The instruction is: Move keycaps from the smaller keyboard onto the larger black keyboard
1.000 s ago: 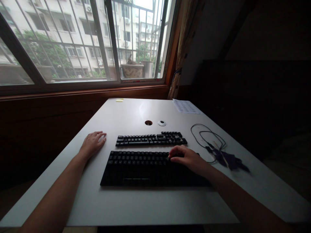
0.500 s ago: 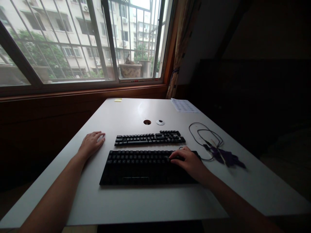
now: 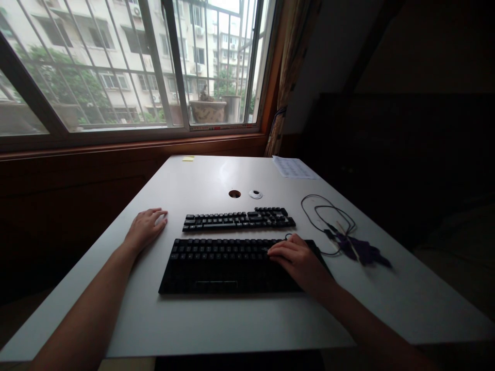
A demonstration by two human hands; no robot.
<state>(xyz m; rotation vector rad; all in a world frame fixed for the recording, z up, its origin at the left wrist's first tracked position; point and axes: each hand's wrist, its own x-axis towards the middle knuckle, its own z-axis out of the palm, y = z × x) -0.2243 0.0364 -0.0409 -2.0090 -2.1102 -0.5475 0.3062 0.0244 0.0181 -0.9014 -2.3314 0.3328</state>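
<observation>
Lying spread, left hand (image 3: 144,228), right hand (image 3: 296,256) partly hiding keyboard (image 3: 232,275), grip unclear, keycaps (image 3: 219,225) beyond, cable (image 3: 329,234), cloth (image 3: 358,250) beside.

Count on the white rectangular bench (image 3: 232,324), x1: flat black plastic keyboard (image 3: 232,275) x1, three rows of black square keycaps (image 3: 216,249) showing on it. Loose black plastic keycaps (image 3: 220,225): dozens, too small for exact count. Bare hands x2: left hand (image 3: 145,228), right hand (image 3: 303,262). Yellow paper note (image 3: 188,158) x1, round dark hole (image 3: 234,194) x1, round white cap (image 3: 255,196) x1, crumpled purple cloth (image 3: 365,252) x1.
</observation>
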